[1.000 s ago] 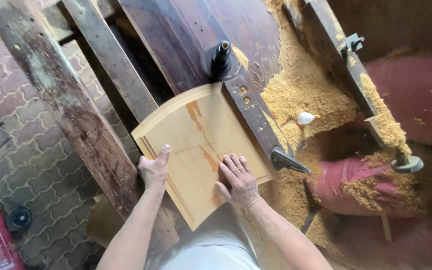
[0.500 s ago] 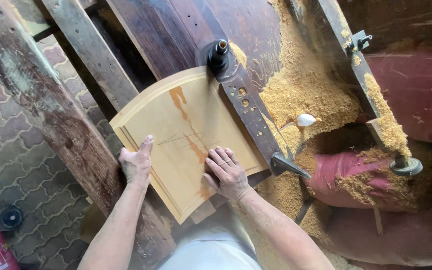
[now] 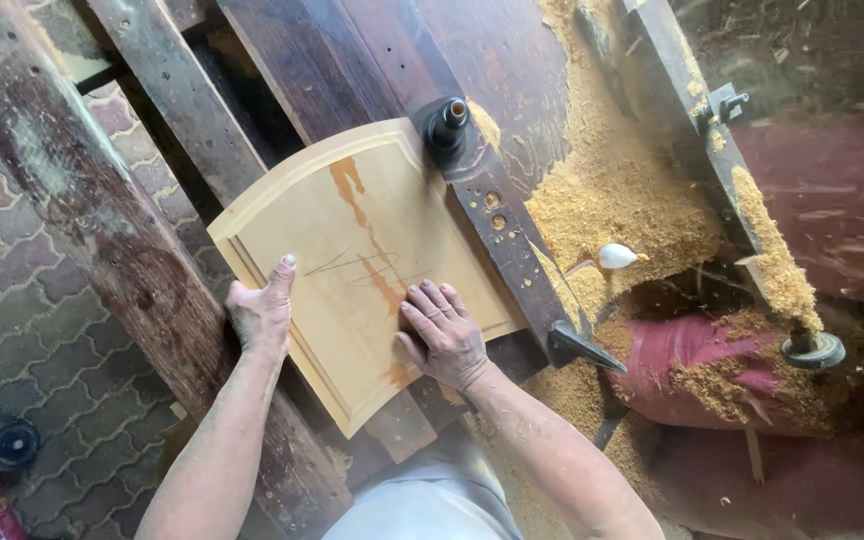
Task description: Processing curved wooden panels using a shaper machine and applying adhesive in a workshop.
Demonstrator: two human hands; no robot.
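one wooden panel [image 3: 362, 260], two hands, one black knob [image 3: 447, 125]

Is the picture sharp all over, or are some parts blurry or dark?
Head view: the wooden panel and both hands, left hand and right hand, are sharp in even daylight; the right side, by the red sacks, is dimmer with streaks of flying sawdust.
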